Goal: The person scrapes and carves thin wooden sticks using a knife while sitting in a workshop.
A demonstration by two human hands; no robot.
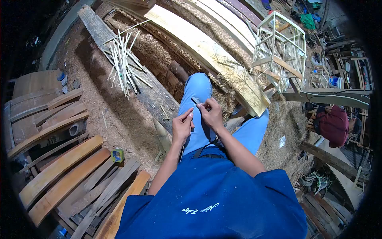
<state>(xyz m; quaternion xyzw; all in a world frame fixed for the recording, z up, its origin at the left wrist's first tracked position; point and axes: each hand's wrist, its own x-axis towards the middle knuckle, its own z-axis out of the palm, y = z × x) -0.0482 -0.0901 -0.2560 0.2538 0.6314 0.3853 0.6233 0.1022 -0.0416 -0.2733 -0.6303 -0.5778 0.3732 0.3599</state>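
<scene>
Over your leg [197,85], your right hand [211,114] is pinching a dark tool [194,100], and your left hand [182,125] is pinching close beside it, on something too small to tell. If the tool is slipping, it could hurt your left fingers. Sticks [120,59] are poking past the plank's [93,24] left edge, so a bump could spill them.

Centre: 2 blue jeans legs [199,89]. Bottom: blue shirt [207,191], white lettering [200,208]. Upper right: green cloth [307,21].
</scene>
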